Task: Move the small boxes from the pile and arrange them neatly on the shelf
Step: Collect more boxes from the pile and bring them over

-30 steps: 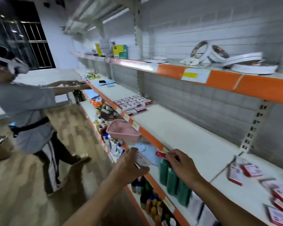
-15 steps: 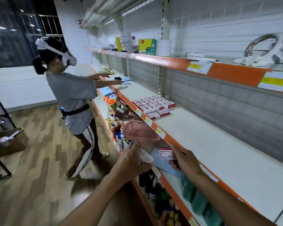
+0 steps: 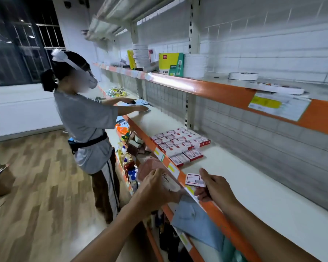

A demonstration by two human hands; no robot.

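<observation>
Head view, one frame. Subject stands at the white middle shelf (image 3: pixel 263 201) with its orange front edge.

Right hand (image 3: pixel 215 188): closed around one small box (image 3: pixel 195 179), white with a red border, pinched between thumb and fingers. The box hangs in the air just over the shelf's front edge, not yet set down.

Left hand (image 3: pixel 155 188): closed on a second white pack (image 3: pixel 169 181) with "STAPLES" printed on its side. It is held off the shelf, on the aisle side of the edge. Whether it holds one pack or several, cannot tell.

Arranged block (image 3: pixel 179 146): further along the same shelf, a group of like red-and-white boxes lies flat in tight rows, edges touching, near the front edge. Rows look even; the near corner row appears shorter, so there is likely room for more.

Pile: not in view at this moment. How many boxes are left in it cannot be told.

Judgement on progress: partly done. A good block is already placed; at least two boxes are in hand and unplaced, well short of the block. What is left: carry both to the block, set them flush against the near row, and go back for any others.

Another person (image 3: pixel 87 129) works at the far end of the same shelf, apart from the block.
</observation>
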